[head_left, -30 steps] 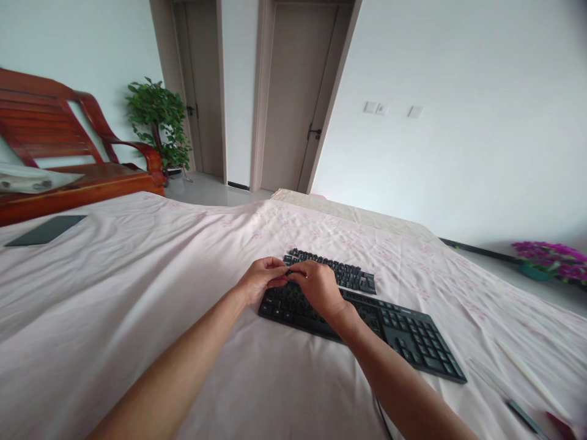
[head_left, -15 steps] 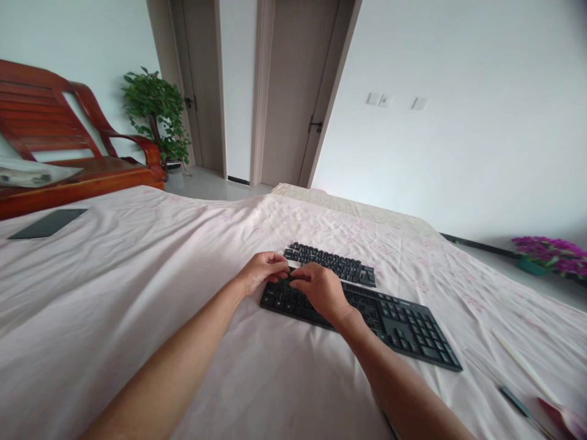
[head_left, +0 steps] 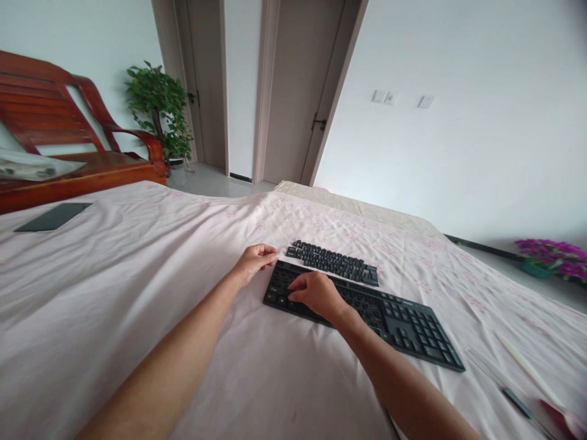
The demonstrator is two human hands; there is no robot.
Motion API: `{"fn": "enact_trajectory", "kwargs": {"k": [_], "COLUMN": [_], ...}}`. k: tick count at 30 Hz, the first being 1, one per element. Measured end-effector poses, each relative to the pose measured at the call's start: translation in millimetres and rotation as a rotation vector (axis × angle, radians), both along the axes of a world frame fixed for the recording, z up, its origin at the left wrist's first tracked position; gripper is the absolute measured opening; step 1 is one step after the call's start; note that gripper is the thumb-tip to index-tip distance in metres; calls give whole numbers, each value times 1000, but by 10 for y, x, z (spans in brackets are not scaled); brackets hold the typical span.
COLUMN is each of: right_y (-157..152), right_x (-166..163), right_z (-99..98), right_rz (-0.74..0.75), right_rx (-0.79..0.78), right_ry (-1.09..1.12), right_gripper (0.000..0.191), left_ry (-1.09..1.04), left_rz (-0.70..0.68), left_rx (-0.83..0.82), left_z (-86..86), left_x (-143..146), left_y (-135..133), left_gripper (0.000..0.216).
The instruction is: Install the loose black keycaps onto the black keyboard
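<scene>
A black keyboard (head_left: 394, 321) lies on a pale pink sheet (head_left: 137, 293). Just beyond it sit rows of loose black keycaps (head_left: 332, 261). My right hand (head_left: 314, 293) rests on the left part of the keyboard, fingers curled down onto the keys. My left hand (head_left: 253, 260) hovers at the keyboard's far left corner, fingers pinched together; what they hold, if anything, is too small to make out.
A dark flat tablet (head_left: 52, 216) lies at the far left of the sheet. Thin sticks and a dark tool (head_left: 518, 400) lie at the lower right. Behind stand a wooden bench (head_left: 68, 153), a potted plant (head_left: 158, 110), doors and purple flowers (head_left: 553, 256).
My hands were joined above the keyboard's left end; they have separated. The right hand dropped onto the keys, the left stayed pinched at the corner. The view shifted slightly.
</scene>
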State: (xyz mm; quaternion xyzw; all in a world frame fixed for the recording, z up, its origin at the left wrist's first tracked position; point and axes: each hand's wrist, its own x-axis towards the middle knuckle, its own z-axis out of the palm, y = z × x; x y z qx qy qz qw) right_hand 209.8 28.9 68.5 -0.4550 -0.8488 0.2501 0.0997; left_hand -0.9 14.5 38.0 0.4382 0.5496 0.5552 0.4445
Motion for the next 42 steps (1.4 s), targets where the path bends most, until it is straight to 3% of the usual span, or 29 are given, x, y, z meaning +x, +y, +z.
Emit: {"fn": "enact_trajectory", "kwargs": {"k": [12,18,42], "right_y": [-39,-46,-267], "right_x": [-89,-129,-196], "right_z": [118,186,259], "right_rz": [41,98,253], "right_rx": [-83,85,348], "right_ry": [-39,-74,-414], "right_gripper": [23,19,19], "left_ry": [30,27,60], "left_rz": [15,18,-57], "left_rx": [1,5,39], "left_z": [-33,-39,-85], "left_x": [1,2,24], "left_y": [-11,-18,5], "left_gripper": [43,43,36]}}
